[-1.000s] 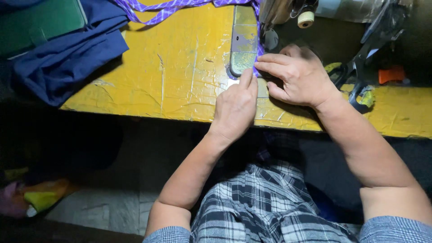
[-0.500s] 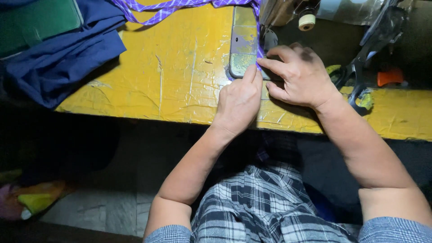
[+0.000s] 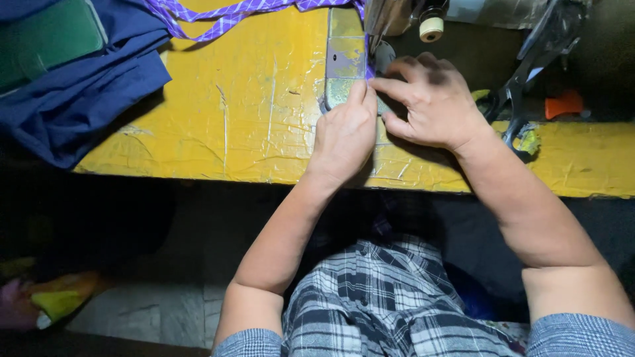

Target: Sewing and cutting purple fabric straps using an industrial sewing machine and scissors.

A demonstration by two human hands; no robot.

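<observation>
Between the 2 hands' pinching fingertips, left (image 3: 345,135) and right (image 3: 433,106), lies purple strip (image 3: 368,63)

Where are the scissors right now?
In the head view, the scissors lie at the table's right end, just right of the right hand, beside an orange piece.

Sewing machine (image 3: 403,13) cut off above
</observation>
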